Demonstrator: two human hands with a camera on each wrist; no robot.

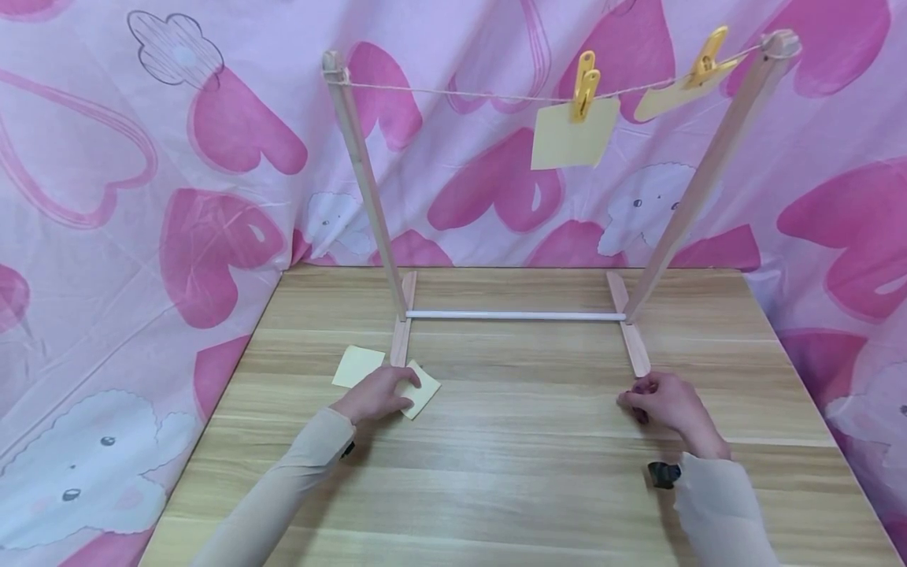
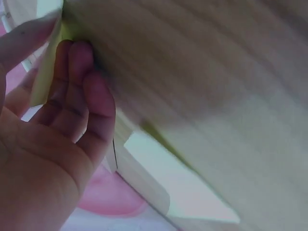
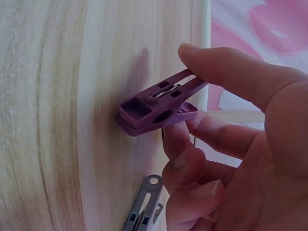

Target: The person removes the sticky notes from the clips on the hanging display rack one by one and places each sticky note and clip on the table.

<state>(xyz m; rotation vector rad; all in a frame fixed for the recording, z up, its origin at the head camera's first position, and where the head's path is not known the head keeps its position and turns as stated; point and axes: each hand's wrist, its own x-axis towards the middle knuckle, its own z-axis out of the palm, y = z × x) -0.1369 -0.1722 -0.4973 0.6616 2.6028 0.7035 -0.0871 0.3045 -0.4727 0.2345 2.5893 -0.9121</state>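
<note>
My left hand (image 1: 379, 394) is low over the left of the table, its thumb and fingers pinching a pale yellow paper note (image 1: 425, 391). Seen from the left wrist, that held note (image 2: 45, 79) stands on edge between thumb and fingers. A second yellow note (image 1: 357, 365) lies flat just beyond the hand. At the right, my right hand (image 1: 673, 405) pinches a purple clothespin (image 3: 156, 103) by its handles, thumb on one and fingers under the other. Below it in the right wrist view is a grey clothespin (image 3: 144, 207), which the hand hides in the head view.
A wooden frame with two posts (image 1: 368, 197) and a white crossbar (image 1: 517, 316) stands at the back. From its string (image 1: 460, 94), yellow clothespins (image 1: 584, 87) hold two notes (image 1: 574, 138). Patterned pink cloth (image 1: 234, 260) hangs behind the wooden table (image 1: 496, 472).
</note>
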